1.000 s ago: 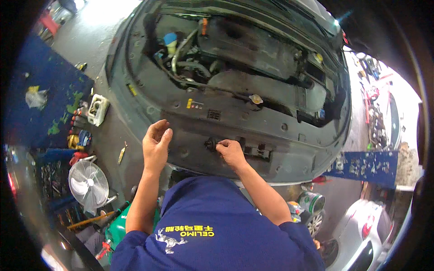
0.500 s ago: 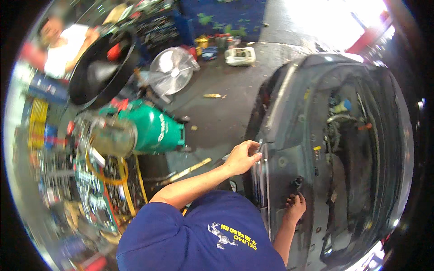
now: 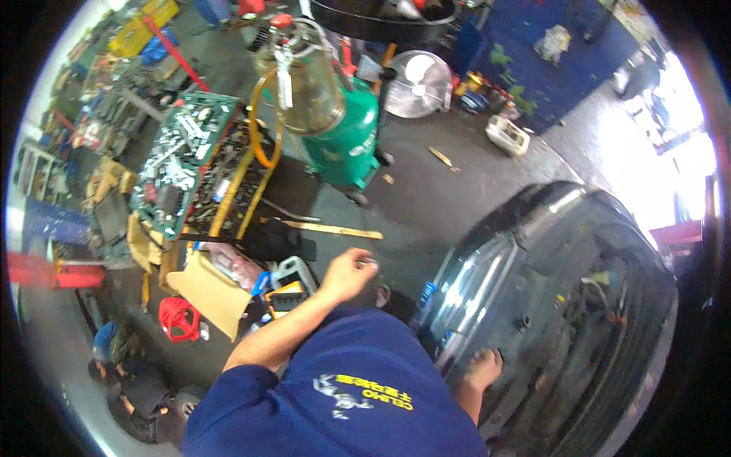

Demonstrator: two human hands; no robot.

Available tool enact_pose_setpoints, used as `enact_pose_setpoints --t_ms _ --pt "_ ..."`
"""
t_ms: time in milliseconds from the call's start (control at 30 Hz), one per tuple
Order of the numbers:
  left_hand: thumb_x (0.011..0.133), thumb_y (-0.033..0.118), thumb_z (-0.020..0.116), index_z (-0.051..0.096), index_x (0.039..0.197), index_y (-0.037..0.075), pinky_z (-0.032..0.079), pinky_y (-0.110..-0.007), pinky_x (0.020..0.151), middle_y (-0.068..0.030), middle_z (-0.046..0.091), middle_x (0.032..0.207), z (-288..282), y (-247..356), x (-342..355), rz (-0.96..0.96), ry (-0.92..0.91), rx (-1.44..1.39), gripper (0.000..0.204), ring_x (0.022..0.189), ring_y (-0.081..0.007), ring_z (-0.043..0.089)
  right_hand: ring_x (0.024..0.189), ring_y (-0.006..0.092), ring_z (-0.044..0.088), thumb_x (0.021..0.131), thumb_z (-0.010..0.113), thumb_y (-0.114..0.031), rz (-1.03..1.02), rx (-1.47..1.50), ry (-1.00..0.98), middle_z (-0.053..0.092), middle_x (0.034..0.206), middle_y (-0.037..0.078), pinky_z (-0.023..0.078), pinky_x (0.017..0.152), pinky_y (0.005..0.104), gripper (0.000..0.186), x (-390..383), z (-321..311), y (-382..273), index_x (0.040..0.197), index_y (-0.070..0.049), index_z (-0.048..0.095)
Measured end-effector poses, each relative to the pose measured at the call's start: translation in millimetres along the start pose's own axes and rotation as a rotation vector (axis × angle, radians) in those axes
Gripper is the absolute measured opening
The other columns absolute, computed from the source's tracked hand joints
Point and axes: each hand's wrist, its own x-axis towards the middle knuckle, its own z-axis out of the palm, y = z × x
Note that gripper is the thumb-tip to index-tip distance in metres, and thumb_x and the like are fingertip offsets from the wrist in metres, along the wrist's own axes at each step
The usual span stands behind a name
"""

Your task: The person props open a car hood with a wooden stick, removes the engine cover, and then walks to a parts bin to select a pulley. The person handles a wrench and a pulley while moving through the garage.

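Note:
A dark car front (image 3: 487, 274) with its engine bay uncovered stands to my right. Over its front panel is my right hand (image 3: 483, 370), fingers bent together. Blur and the hand's angle hide whether anything is in them. A short black round fitting (image 3: 524, 324) sticks up from the panel, just beyond the right hand and apart from it. My left hand (image 3: 350, 275) is in the air in front of the car, touching no part of it. Its fingers are curled in a pinch, with a small greyish thing at the tips, too small to name.
Ahead-left stands a green wheeled tank (image 3: 346, 145) with a yellow hose (image 3: 263, 156). Beyond it are a fan (image 3: 417, 85) and a whitish tub (image 3: 507, 135). An open tool case (image 3: 179, 164), flattened cardboard (image 3: 209, 293) and a red stand (image 3: 180, 319) are to my left. Another person (image 3: 145, 388) crouches at lower left.
The view has swung left. My left hand has come away from the car's front edge. My right hand has drawn back from the black round fitting.

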Motion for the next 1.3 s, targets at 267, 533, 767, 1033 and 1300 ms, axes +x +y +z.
enact_pose_setpoints --t_ms 267,533,767,1033,1300 --pt "0.093 0.027 0.072 0.064 0.127 -0.005 0.056 -0.038 0.095 -0.0196 0.073 0.116 -22 -41 -15 -0.125 -0.105 -0.114 0.047 0.105 -0.0274 0.073 0.069 0.0154 0.059 0.093 0.059 -0.009 0.184 -0.017 -0.062 0.063 0.089 0.009 0.046 0.055 0.0283 0.035 -65 48 -22 0.125 0.005 0.057" --pt "0.091 0.031 0.072 0.066 0.124 -0.003 0.056 -0.042 0.094 -0.0203 0.075 0.111 -45 -109 -11 -0.183 -0.201 0.042 0.048 0.106 -0.0326 0.072 0.067 0.0126 0.06 0.098 0.061 -0.017 -0.039 -0.248 -0.357 0.065 0.089 0.008 0.048 0.059 0.0261 0.032 -117 131 -19 0.123 0.004 0.059" --pt "0.091 0.036 0.07 0.065 0.123 0.002 0.052 -0.048 0.1 -0.0227 0.069 0.122 -2 -269 17 -0.439 -0.359 0.338 0.047 0.116 -0.0387 0.066 0.082 0.0267 0.07 0.093 0.069 -0.014 -0.164 -0.679 -0.727 0.073 0.1 0.018 0.056 0.073 0.0372 0.026 -91 277 114 0.113 0.002 0.062" --pt "0.088 0.039 0.073 0.062 0.12 0.004 0.056 -0.053 0.081 -0.0215 0.07 0.105 85 -405 12 -0.416 -0.237 0.382 0.048 0.093 -0.0416 0.07 0.113 0.0429 0.062 0.086 0.073 -0.023 -0.466 -1.293 -1.112 0.066 0.118 0.026 0.049 0.099 0.0513 0.043 35 492 402 0.118 0.001 0.06" --pt "0.08 0.029 0.081 0.069 0.103 0.005 0.056 -0.041 0.063 -0.0143 0.069 0.086 71 -443 -27 -0.378 0.015 0.255 0.035 0.073 -0.0326 0.07 0.154 0.0301 0.026 0.091 0.069 -0.033 -0.916 -1.685 -1.021 0.029 0.167 0.009 0.026 0.123 0.0501 0.087 169 689 606 0.163 -0.01 0.025"
